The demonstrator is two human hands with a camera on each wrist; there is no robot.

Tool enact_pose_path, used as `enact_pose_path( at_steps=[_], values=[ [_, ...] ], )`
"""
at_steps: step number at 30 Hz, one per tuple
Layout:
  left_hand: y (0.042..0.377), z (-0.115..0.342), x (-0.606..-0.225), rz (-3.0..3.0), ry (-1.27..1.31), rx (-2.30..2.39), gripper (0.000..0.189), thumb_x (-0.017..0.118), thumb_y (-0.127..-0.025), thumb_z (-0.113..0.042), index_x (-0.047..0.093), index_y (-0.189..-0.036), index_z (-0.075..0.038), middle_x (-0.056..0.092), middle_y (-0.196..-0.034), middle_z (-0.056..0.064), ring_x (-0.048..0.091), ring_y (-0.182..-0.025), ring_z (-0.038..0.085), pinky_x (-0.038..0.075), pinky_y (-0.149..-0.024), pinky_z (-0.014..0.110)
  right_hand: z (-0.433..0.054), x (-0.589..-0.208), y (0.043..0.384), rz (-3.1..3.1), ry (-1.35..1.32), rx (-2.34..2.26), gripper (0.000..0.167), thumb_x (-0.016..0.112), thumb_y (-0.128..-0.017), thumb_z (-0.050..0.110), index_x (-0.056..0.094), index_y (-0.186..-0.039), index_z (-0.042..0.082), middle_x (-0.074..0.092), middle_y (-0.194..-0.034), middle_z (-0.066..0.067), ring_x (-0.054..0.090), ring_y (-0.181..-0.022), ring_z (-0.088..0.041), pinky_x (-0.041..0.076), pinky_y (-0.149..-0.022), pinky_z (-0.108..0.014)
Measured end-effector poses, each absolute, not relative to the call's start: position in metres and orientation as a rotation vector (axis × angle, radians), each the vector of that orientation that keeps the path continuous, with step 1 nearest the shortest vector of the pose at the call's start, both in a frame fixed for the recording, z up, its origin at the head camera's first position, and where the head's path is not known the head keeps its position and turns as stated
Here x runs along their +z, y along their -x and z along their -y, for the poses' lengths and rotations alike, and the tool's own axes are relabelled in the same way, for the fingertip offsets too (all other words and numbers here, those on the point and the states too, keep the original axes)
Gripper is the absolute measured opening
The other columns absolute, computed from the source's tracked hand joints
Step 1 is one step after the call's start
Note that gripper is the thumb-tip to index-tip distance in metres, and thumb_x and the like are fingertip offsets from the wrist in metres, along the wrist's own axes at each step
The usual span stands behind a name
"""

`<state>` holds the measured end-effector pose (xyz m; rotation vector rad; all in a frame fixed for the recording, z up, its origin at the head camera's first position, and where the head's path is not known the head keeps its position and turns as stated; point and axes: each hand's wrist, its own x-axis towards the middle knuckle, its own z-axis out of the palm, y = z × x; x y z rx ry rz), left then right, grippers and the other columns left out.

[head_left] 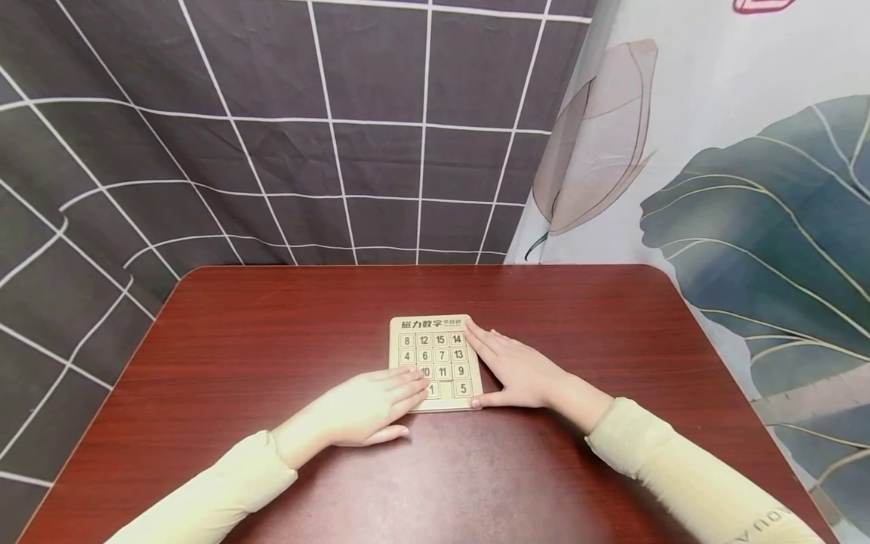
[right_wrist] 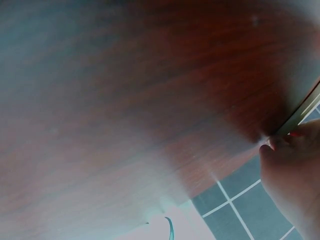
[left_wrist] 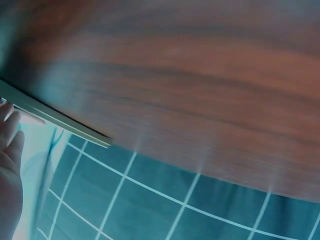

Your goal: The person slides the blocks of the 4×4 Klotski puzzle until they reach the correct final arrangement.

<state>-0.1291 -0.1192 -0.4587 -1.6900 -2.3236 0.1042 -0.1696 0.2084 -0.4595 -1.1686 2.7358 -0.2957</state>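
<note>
A pale sliding number puzzle (head_left: 435,323) with numbered square tiles lies flat on the table. A gap shows in its bottom row, between the 1 tile and the 5 tile (head_left: 463,388). My left hand (head_left: 363,408) reaches over the lower left of the board with straight fingers, covering some tiles there. Along the right edge my right hand (head_left: 519,370) rests, its fingers at the upper right corner and its thumb at the lower right corner. In the left wrist view the board's edge (left_wrist: 60,119) is seen side-on, with part of the left hand (left_wrist: 10,170) beside it.
The reddish-brown wooden table (head_left: 292,325) has rounded far corners. Behind it hangs a dark curtain (head_left: 374,159) with a white grid. At the right is a white curtain (head_left: 591,219) with large leaf prints.
</note>
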Motion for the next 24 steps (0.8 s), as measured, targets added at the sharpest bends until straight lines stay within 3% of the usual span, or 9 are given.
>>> enact_pose_path(
  at_steps=[14, 24],
  values=[
    [0.133, 0.114, -0.453, 2.290, 1.696, 0.049, 0.061, 0.067, -0.100, -0.047, 0.065, -0.142, -0.003, 0.067, -0.147, 0.013, 0.063, -0.140, 0.025, 0.050, -0.121, 0.037, -0.209, -0.462, 0.171, -2.728, 1.140, -0.280, 0.114, 0.070, -0.091, 0.068, 0.019, -0.169, 0.001, 0.008, -0.180, -0.012, 0.030, -0.163, -0.029, 0.031, -0.133, -0.049],
    [0.134, 0.083, -0.451, 2.356, 1.745, 0.095, 0.066, 0.058, -0.105, -0.052, 0.057, -0.151, -0.005, 0.060, -0.156, 0.010, 0.057, -0.146, 0.024, 0.045, -0.125, 0.038, -0.209, -0.461, 0.171, -2.727, 1.152, -0.294, 0.114, 0.070, -0.091, 0.067, 0.020, -0.168, 0.000, 0.009, -0.180, -0.014, 0.030, -0.163, -0.030, 0.030, -0.133, -0.051]
  ],
)
